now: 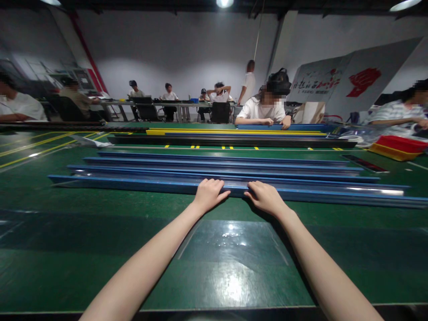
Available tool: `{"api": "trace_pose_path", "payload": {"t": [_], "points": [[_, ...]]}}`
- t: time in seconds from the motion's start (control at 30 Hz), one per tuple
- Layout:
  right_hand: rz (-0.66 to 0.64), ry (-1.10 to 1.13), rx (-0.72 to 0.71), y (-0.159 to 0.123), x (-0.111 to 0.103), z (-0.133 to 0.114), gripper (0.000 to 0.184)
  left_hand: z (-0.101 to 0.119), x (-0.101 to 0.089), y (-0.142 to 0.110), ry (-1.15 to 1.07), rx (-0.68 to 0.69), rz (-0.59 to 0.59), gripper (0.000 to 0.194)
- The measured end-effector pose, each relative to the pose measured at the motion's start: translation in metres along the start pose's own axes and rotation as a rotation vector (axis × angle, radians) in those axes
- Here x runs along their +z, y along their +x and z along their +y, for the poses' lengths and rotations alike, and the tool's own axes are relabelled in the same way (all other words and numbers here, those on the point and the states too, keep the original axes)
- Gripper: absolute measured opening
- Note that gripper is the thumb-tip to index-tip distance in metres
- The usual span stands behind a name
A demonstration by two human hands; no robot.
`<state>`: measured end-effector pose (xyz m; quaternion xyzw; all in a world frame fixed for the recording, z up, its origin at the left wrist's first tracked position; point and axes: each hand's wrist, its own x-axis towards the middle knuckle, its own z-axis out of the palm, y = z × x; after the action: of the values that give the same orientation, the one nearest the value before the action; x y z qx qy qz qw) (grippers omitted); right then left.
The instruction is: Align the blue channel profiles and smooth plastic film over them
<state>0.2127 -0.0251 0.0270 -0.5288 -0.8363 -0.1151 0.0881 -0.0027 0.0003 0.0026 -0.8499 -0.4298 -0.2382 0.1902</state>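
Both arms reach forward over the green tabletop [100, 285] to the nearest long blue channel strip [133, 183]. My left hand [209, 195] grips it just left of centre, its fingers over the top edge and the thumb along the near side. A short way to the right, my right hand [265, 196] holds the same strip in a matching grip. Between the two thumbs a stretch of the strip shows. Behind it lie more long blue strips [220, 161], roughly parallel. Closer to me, a clear plastic sheet [230, 240] lies flat on the table and reflects the lights.
Black and yellow strips [234, 132] run across the table farther back. At the right are a dark flat phone-like object [366, 164] and a red and yellow bin [397, 147]. A co-worker [264, 107] leans over a blue strip opposite; other people sit beyond.
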Motion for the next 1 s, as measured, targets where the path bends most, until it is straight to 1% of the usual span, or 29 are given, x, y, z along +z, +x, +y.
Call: {"api": "trace_pose_path", "payload": {"t": [0.17, 0.3, 0.4, 0.5, 0.6, 0.73, 1.0], "points": [[0.020, -0.005, -0.029, 0.002, -0.001, -0.006, 0.019, 0.000, 0.000, 0.000, 0.001, 0.001, 0.009, 0.034], [0.092, -0.022, -0.057, 0.006, 0.001, -0.017, 0.021, 0.000, 0.000, 0.000, 0.002, 0.000, 0.019, 0.033], [0.160, -0.046, -0.025, 0.009, 0.004, -0.026, 0.023, 0.000, 0.001, 0.000, 0.003, -0.003, 0.029, 0.033], [0.185, -0.065, -0.006, 0.011, 0.006, -0.030, 0.021, 0.000, 0.002, 0.000, 0.002, -0.003, 0.036, 0.032], [0.174, -0.070, 0.008, 0.012, 0.005, -0.030, 0.016, 0.000, 0.002, -0.001, 0.003, 0.003, 0.042, 0.032], [0.125, -0.067, 0.021, 0.014, 0.000, -0.030, 0.013, -0.001, 0.002, -0.001, -0.001, 0.006, 0.047, 0.032], [0.061, -0.068, 0.023, 0.016, -0.007, -0.028, 0.015, -0.001, 0.001, -0.001, -0.044, 0.036, 0.076, 0.026]]}}
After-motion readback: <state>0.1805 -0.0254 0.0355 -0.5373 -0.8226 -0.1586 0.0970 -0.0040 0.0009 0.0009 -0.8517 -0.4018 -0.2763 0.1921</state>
